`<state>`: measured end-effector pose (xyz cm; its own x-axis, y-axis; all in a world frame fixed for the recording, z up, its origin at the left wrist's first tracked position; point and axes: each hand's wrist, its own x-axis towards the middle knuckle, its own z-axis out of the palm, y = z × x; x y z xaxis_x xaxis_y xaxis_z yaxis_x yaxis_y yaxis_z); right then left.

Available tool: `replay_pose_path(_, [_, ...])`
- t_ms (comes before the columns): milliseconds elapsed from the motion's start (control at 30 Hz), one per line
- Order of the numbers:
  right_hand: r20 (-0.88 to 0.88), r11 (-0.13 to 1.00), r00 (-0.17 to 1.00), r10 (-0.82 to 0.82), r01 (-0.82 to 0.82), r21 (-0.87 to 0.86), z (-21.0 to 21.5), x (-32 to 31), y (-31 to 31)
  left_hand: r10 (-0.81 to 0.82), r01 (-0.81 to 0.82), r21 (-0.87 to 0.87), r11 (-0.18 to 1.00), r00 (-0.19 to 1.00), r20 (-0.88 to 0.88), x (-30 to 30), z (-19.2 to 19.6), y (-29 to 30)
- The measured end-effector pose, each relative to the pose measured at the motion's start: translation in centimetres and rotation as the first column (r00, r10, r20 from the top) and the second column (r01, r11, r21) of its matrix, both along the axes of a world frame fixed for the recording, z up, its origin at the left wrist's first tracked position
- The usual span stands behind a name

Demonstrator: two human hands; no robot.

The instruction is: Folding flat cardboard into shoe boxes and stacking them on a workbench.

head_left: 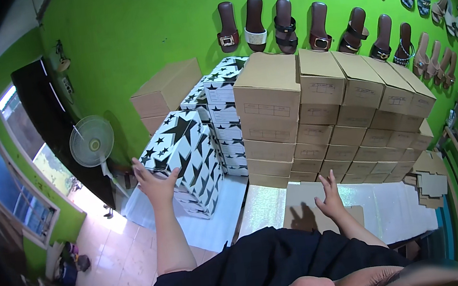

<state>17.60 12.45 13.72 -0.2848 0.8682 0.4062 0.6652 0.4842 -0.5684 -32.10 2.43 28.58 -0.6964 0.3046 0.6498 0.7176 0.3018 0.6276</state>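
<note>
My left hand (156, 181), fingers spread, is at the near left corner of a stack of white shoe boxes with black stars (183, 140). Whether it touches the top box I cannot tell. Nothing shows in its grasp. Further right, my right hand (330, 198) is raised with its fingers apart and holds nothing. Below it a flat piece of brown cardboard (300, 214) lies on the white-covered table (388, 209), with the hand's shadow on it. Taller columns of star boxes (223, 106) stand just behind the left stack.
Brown cardboard boxes (270, 106) are piled along the table's back, with another brown box (168, 87) at the left. Folded cardboard pieces (430, 178) lie at the right end. A fan (91, 141) stands left by a dark door (61, 129). Sandals (284, 24) hang on the green wall.
</note>
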Motion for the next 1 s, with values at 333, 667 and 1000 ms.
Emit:
replay_pose_path(333, [-0.008, 1.0, 1.0, -0.007, 0.007, 0.014, -0.4, 0.9, -0.4, -0.02, 0.062, 0.28, 0.958, 0.989, -0.15, 0.9, 0.7, -0.7])
replay_pose_path(667, [0.018, 0.996, 0.998, -0.06, 0.058, 0.062, -0.4, 3.0, -2.0, 0.131, 0.162, 0.444, 0.881, 0.819, -0.558, 0.8, 9.0, 10.9])
replay_pose_path(1000, [-0.001, 0.974, 0.974, -0.226, 0.226, 0.015, -0.9, 6.1, -5.5, -0.15, 0.177, 0.2, 0.964, 0.978, -0.144, 2.9, 10.2, 20.9])
